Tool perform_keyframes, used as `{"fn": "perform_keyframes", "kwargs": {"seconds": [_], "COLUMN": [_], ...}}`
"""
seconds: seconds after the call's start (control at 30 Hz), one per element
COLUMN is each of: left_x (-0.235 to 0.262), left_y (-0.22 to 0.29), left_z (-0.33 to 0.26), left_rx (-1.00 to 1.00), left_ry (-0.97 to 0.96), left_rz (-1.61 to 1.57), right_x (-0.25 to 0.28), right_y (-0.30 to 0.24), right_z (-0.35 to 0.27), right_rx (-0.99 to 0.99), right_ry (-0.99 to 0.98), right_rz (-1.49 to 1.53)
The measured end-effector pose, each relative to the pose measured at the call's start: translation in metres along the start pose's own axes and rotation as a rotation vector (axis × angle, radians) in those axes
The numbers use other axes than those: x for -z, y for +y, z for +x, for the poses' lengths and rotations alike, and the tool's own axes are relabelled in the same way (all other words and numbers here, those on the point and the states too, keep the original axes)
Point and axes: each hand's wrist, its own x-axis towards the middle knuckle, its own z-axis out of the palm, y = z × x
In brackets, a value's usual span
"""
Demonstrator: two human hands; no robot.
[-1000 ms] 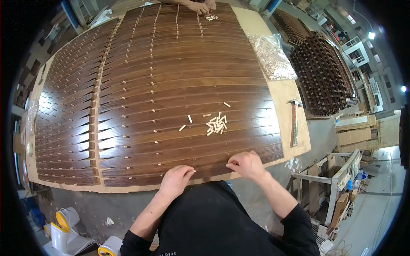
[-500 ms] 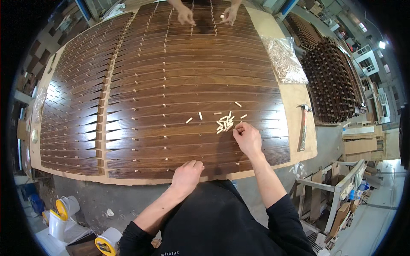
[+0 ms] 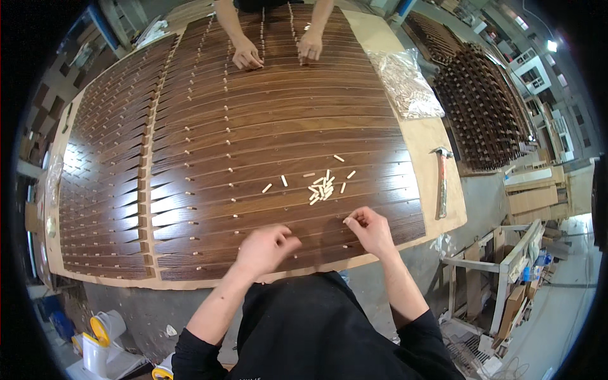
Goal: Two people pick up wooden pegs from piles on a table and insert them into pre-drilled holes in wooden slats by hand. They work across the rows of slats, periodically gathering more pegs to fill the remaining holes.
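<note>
co-worker's arms (image 3: 231,25) cut off above elbows

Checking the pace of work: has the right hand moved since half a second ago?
Yes. The right hand was at the pile of dowels; it has come back toward the person, now apart from the pile, near the slats' front edge.

Left hand (image 3: 266,246): low, palm down; fingers curled, thumb and forefinger pinched together at the tips, pointing right
Left forearm: bare from the pushed-up black sleeve; rises from the lower edge, slanting up and to the right
Right hand (image 3: 370,229): slightly higher than the left; knuckles up, fingers bent, fingertips (image 3: 348,221) drawn together and pointing left
Right forearm: bare to the elbow; runs up and leftward from the black sleeve
Spacing: hands near each other, not touching
</note>
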Motion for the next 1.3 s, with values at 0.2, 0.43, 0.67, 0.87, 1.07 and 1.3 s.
{"fn": "perform_keyframes", "kwargs": {"seconds": [0.2, 0.43, 0.67, 0.87, 1.07, 1.3], "left_x": [0.008, 0.010, 0.006, 0.006, 0.010, -0.009], "left_y": [-0.043, -0.049, -0.033, -0.038, -0.021, -0.031], "left_z": [0.056, 0.071, 0.072, 0.084, 0.037, 0.004], "left_rx": [-0.058, -0.064, -0.012, -0.019, 0.073, -0.169], "left_ry": [0.529, 0.482, 0.494, 0.546, 0.370, 0.109], "left_rz": [0.179, 0.240, 0.178, 0.260, 0.017, -0.014], "right_x": [-0.009, -0.012, -0.003, -0.006, 0.010, -0.016], "right_y": [-0.007, -0.002, -0.015, -0.012, -0.021, 0.005], "right_z": [-0.018, -0.013, -0.008, -0.014, 0.042, 0.087], "right_rx": [0.057, 0.448, 0.480, 0.432, 0.035, 0.233], "right_ry": [-0.088, -0.005, -0.151, -0.118, -0.111, 0.188], "right_rz": [-0.081, -0.465, -0.680, -0.589, -0.292, -0.315]}}
